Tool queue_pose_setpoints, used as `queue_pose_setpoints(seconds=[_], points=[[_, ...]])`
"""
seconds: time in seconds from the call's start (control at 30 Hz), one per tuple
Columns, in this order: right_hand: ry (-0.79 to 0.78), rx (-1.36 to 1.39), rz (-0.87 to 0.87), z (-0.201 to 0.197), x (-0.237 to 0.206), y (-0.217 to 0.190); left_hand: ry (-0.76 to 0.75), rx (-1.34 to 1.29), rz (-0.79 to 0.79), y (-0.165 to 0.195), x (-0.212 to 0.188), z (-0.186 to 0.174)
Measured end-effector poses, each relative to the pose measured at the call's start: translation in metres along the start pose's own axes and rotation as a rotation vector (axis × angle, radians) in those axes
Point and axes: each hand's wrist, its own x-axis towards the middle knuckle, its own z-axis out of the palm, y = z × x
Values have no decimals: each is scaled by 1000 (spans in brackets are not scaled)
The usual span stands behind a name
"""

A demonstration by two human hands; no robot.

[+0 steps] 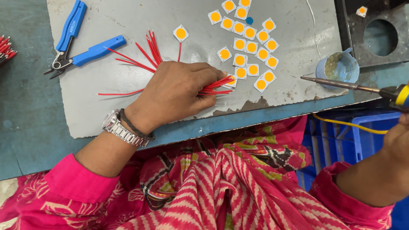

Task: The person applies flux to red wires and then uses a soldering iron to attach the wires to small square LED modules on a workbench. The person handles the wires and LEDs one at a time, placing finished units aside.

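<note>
Left hand (pixel 177 91) pinching a bunch of red wires (pixel 215 84), right hand (pixel 398 142) gripping one soldering iron (pixel 347 84); one blue cutter (pixel 76 40) far left.

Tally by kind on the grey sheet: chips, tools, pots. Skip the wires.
White square chips with yellow round centres: 22, one half under the left hand, which grips thin red wires
Blue-handled cutting pliers: 1
Metal-tipped soldering iron, in the right hand: 1
Small blue cup: 1
Total: 25
</note>
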Motion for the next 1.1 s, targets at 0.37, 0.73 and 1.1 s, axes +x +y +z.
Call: queue_pose_setpoints(seconds=[0.37, 0.73, 1.1], points=[[-264, 840, 305, 0, 21, 18, 28, -9, 25, -1, -1, 1], [-114, 872, 404, 35, 27, -5, 50, 3, 40, -3, -1, 4], [90, 253, 146, -5, 18, 26, 32, 42, 42, 1, -8, 3]])
